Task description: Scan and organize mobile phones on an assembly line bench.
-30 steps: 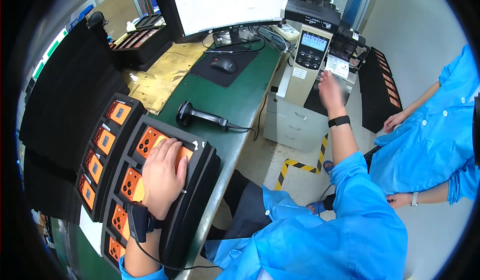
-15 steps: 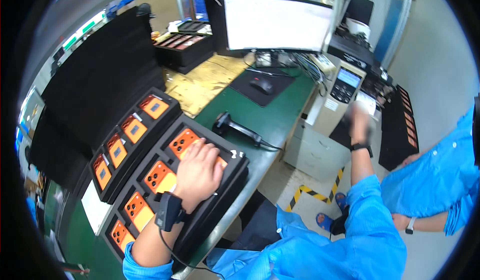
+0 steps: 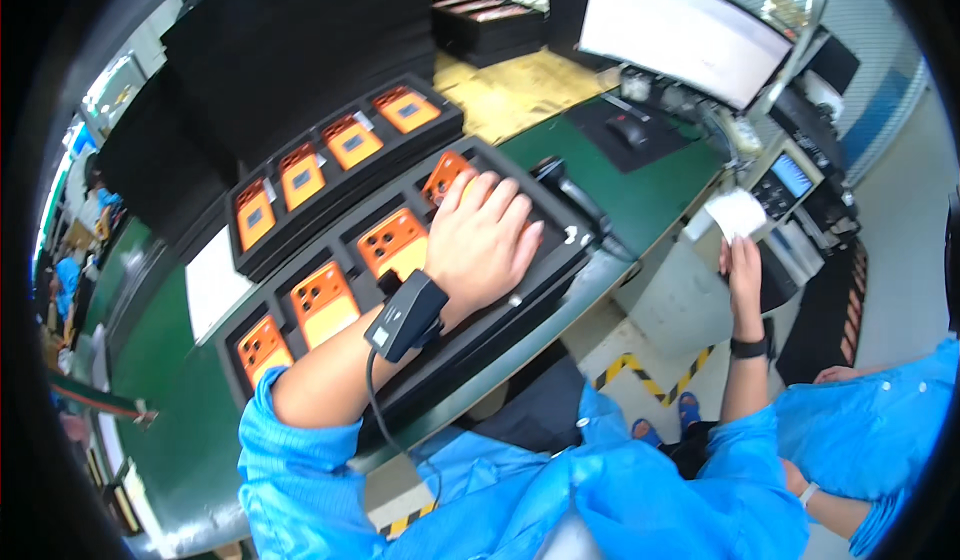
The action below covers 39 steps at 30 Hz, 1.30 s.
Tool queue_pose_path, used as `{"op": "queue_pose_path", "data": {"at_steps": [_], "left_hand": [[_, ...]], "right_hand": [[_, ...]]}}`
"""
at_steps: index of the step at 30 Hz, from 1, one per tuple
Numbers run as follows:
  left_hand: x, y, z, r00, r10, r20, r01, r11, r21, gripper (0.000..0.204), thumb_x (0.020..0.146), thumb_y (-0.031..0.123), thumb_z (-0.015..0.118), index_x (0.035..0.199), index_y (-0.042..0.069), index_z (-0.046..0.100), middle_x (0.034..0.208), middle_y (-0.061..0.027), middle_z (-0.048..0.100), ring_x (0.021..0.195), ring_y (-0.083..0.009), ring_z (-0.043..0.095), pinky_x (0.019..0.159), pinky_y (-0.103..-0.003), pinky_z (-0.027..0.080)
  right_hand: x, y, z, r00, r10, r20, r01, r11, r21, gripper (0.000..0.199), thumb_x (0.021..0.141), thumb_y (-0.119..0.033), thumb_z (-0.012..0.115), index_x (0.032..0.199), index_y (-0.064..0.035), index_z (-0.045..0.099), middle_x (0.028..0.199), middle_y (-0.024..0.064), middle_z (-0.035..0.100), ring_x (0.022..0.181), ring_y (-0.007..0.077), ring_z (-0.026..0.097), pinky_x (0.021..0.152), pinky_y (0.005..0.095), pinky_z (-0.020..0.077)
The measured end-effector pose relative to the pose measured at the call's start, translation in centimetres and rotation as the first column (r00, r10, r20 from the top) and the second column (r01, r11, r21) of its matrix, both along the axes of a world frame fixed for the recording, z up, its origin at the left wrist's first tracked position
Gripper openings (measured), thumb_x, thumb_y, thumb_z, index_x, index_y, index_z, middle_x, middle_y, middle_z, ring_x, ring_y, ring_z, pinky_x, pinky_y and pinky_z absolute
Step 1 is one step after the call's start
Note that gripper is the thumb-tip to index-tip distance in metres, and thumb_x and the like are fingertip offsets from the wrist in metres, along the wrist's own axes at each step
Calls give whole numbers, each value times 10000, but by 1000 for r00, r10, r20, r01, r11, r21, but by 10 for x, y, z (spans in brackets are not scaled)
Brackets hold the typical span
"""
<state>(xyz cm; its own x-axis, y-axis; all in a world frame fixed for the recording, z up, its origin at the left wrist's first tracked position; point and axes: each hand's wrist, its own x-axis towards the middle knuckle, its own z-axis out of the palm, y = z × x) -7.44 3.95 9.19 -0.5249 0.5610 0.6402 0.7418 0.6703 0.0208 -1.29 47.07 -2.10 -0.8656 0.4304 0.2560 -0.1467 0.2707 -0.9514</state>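
Note:
My left hand (image 3: pixel 482 245) lies over the last orange phone (image 3: pixel 446 176) in the near black foam tray (image 3: pixel 545 245), its fingers closed on that phone and hiding most of it. The phone's camera end shows beyond my fingertips and looks slightly tilted in its slot. Several like phones rest in the other slots, one of them the orange phone (image 3: pixel 325 305) left of my wrist. Out to the right, my right hand (image 3: pixel 742 272) pinches a white paper label (image 3: pixel 735 215) in front of a label printer (image 3: pixel 785 185).
Behind the near tray stands a second black tray (image 3: pixel 345 192) of orange pieces. A barcode scanner (image 3: pixel 575 200) lies right of the near tray. Farther back are a mouse (image 3: pixel 628 130) and monitor (image 3: pixel 685 35). A person in a blue sleeve (image 3: pixel 860 420) is at the right.
The view has swung, shifting the trays up and right. My right hand, blurred by the printer before, now holds the white label away from it. The phone under my left hand looks more tilted.

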Motion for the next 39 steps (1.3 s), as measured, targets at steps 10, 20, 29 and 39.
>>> {"op": "queue_pose_path", "data": {"at_steps": [10,20,29,39], "left_hand": [[35,-34,-2,992,121,40,-117,989,-90,426,845,201,631,1238,63,543,1270,-127,523,1229,-306,470,1063,-440,339],[29,-68,-2,914,198,355,-81,945,-318,463,940,326,526,1320,61,505,1352,-140,513,1308,-308,429,1100,-433,329],[-2,-139,-27,950,21,311,27,988,-150,362,940,197,496,1280,86,554,1334,-72,548,1294,-265,447,1103,-398,338],[-18,-140,-40,968,-62,243,64,998,-1,242,884,124,537,1101,57,623,1183,-70,600,1157,-274,521,984,-388,428]], "right_hand": [[-74,-241,119,803,438,404,-592,512,622,365,901,-404,592,864,-53,682,723,114,661,707,268,650,658,356,496],[-149,-165,1,743,359,564,-597,737,317,458,902,-372,620,1105,38,632,1067,161,669,991,224,639,833,344,502],[-69,-184,131,629,772,90,-595,552,-584,543,1006,-348,432,1412,5,355,741,-11,405,568,56,390,480,191,363],[17,-306,156,174,941,289,-466,337,-818,531,995,-452,433,1318,-30,425,777,23,471,595,96,458,522,237,425]]}}
